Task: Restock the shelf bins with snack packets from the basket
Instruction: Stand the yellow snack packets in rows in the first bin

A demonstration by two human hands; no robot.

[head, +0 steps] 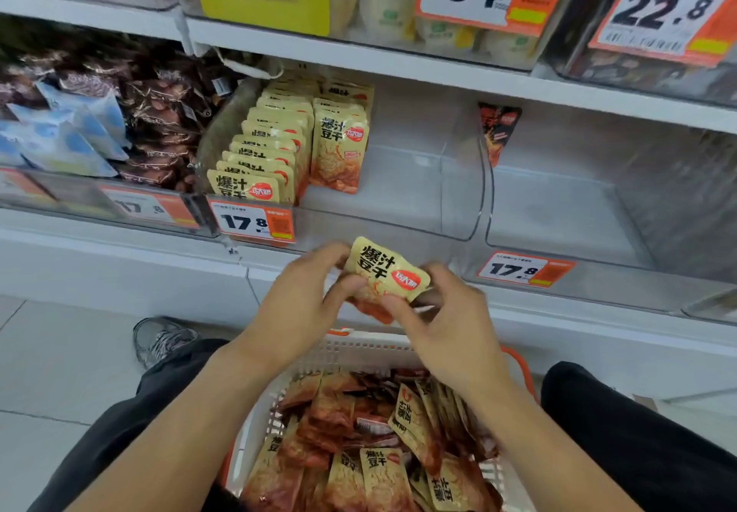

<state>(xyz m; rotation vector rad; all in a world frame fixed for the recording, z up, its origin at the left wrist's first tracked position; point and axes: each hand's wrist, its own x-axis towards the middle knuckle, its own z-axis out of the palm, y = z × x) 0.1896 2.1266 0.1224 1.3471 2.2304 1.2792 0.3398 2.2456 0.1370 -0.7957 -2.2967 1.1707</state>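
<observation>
- Yellow snack packet (386,272), pinched between left hand (303,296) and right hand (446,312), held above the basket (359,348), below the clear bin (399,192).
- Step, as judged: transfer under way; next, stand it upright beside the filed rows (259,152).

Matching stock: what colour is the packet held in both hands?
Pale yellow packet with black lettering and a red logo, head view.
</observation>
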